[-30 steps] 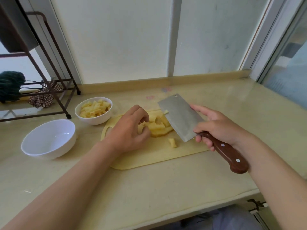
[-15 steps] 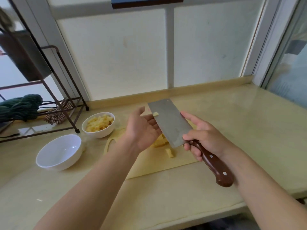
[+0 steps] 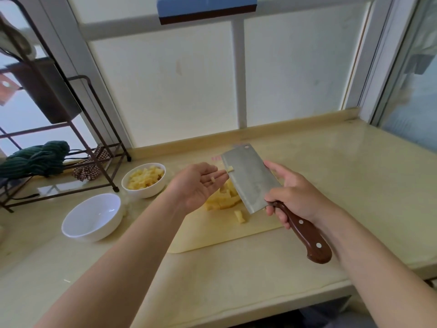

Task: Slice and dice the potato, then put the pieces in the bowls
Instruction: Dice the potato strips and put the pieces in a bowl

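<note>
My right hand (image 3: pixel 294 194) grips a cleaver (image 3: pixel 250 178) by its brown handle, blade raised flat side up over the pale cutting board (image 3: pixel 212 235). A small potato bit (image 3: pixel 230 169) sticks to the blade. My left hand (image 3: pixel 198 185) is held palm up beside the blade, fingers straight and touching its edge, with a tiny potato piece on the fingers. A pile of diced potato (image 3: pixel 222 200) lies on the board, one cube (image 3: pixel 240 216) apart from it. A small white bowl (image 3: pixel 143 183) holds diced potato. A larger white bowl (image 3: pixel 92 217) is empty.
A dark metal rack (image 3: pixel 78 129) stands at the left with a green cloth (image 3: pixel 35 159) and a patterned cloth (image 3: pixel 87 168) under it. The counter's front edge (image 3: pixel 236 306) runs close below my arms. A frosted window is behind the counter.
My left hand left the potato pile, rose and turned palm up against the blade. The cleaver lifted and tilted flatter. The camera view tilted upward.
</note>
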